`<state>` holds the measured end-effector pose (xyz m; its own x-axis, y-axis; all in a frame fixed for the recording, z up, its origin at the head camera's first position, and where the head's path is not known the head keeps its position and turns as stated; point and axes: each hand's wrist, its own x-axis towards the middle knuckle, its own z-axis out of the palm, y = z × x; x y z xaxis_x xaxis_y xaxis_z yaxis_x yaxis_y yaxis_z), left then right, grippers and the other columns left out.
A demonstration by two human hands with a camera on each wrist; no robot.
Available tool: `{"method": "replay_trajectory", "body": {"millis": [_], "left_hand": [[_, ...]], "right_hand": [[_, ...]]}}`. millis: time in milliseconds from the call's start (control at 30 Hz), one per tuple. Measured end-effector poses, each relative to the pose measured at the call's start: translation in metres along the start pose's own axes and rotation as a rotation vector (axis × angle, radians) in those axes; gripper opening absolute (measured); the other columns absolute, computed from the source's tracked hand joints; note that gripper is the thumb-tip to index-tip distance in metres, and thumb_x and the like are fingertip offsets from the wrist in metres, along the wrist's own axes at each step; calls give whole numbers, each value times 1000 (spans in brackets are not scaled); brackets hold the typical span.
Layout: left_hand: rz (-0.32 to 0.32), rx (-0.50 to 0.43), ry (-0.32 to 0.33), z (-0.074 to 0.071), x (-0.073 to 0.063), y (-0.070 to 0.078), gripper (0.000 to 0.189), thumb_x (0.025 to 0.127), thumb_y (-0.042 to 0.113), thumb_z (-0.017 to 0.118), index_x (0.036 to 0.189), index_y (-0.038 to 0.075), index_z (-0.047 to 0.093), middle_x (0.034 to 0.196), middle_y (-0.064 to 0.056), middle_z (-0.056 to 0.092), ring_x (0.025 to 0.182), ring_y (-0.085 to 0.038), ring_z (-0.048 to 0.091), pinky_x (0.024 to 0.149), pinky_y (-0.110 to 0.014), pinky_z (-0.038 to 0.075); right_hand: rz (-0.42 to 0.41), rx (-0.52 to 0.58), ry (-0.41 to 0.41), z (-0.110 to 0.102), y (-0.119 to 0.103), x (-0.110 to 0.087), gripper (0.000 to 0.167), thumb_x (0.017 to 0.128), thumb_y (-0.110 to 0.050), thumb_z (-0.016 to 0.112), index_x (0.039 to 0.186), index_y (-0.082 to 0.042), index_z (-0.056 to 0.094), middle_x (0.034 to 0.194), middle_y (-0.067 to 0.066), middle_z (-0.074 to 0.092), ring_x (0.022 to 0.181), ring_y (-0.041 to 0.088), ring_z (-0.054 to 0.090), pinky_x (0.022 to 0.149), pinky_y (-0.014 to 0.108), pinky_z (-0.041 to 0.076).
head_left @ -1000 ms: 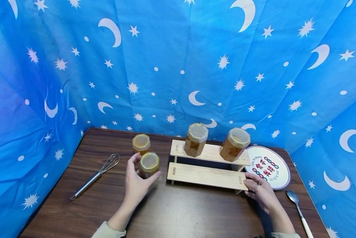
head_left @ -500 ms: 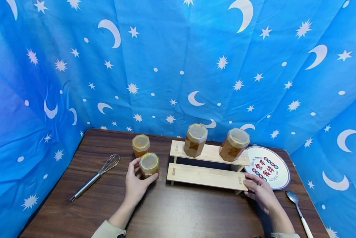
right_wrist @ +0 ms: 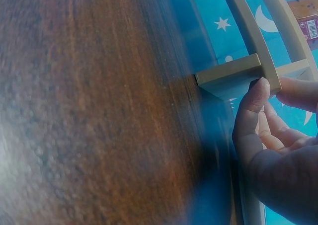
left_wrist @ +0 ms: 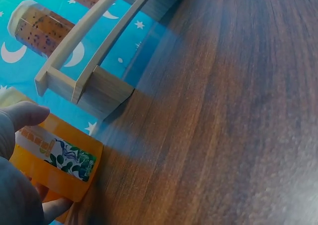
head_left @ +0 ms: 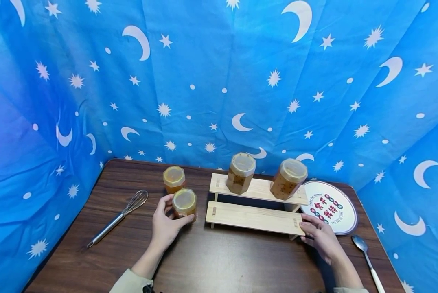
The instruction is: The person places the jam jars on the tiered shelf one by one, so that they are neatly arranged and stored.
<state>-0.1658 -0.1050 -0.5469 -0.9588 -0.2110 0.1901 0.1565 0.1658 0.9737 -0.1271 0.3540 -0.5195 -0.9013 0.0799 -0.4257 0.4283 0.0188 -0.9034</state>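
Observation:
My left hand (head_left: 166,228) grips an orange-filled glass jar (head_left: 185,203) with thumb and fingers round its sides. A printed label (left_wrist: 72,160) shows on that jar in the left wrist view, where its base looks to be at or close to the tabletop. Just behind it stands another orange jar (head_left: 174,179). To the right is a two-tier wooden rack (head_left: 253,217); its lower step is bare. Two brownish speckled jars, one on the left (head_left: 241,173) and one on the right (head_left: 289,179), stand on the upper step. My right hand (head_left: 321,236) pinches the lower step's right end.
A whisk (head_left: 118,217) lies at the left of the dark wooden table (head_left: 233,260). Behind the right hand is a round white printed plate or mat (head_left: 341,207), with a white-handled spoon (head_left: 367,258) to its right. A blue star-patterned cloth (head_left: 204,61) surrounds the table's back and sides.
The jar in my left hand has barely moved, while that hand has shifted very slightly. My right hand stays on the rack, and the other things remain where they were.

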Motion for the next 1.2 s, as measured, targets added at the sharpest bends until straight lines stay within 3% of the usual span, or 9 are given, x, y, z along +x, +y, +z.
{"method": "replay_trajectory", "body": {"millis": [467, 733, 900, 1200], "left_hand": [[12, 24, -16, -5, -5, 13, 82, 62, 0, 100, 132, 8, 58, 117, -13, 63, 109, -24, 61, 93, -53, 56], [43, -16, -63, -8, -9, 38, 82, 63, 3, 100, 132, 11, 59, 121, -9, 64, 110, -22, 62, 88, -38, 59], [47, -49, -120, -5, -14, 57, 82, 62, 6, 101, 132, 16, 59, 125, -4, 63, 114, -22, 62, 88, -38, 59], [88, -71, -210, 15, -26, 87, 80, 61, 9, 102, 129, 24, 61, 126, 0, 64, 116, -24, 62, 86, -38, 60]], "right_hand": [[0, 19, 4, 0, 2, 1, 59, 105, -12, 60, 154, 8, 32, 107, -1, 64, 91, 11, 65, 79, 31, 59], [-12, 18, -1, 0, 1, 1, 59, 105, -11, 59, 153, 9, 31, 108, -1, 64, 91, 10, 65, 80, 31, 59], [-9, 21, 3, 0, 1, 1, 59, 105, -11, 59, 153, 8, 31, 108, -1, 64, 92, 10, 65, 80, 31, 59], [-23, 30, -4, -1, 2, 1, 58, 105, -11, 59, 153, 8, 32, 107, -2, 65, 92, 10, 65, 80, 31, 59]]}}
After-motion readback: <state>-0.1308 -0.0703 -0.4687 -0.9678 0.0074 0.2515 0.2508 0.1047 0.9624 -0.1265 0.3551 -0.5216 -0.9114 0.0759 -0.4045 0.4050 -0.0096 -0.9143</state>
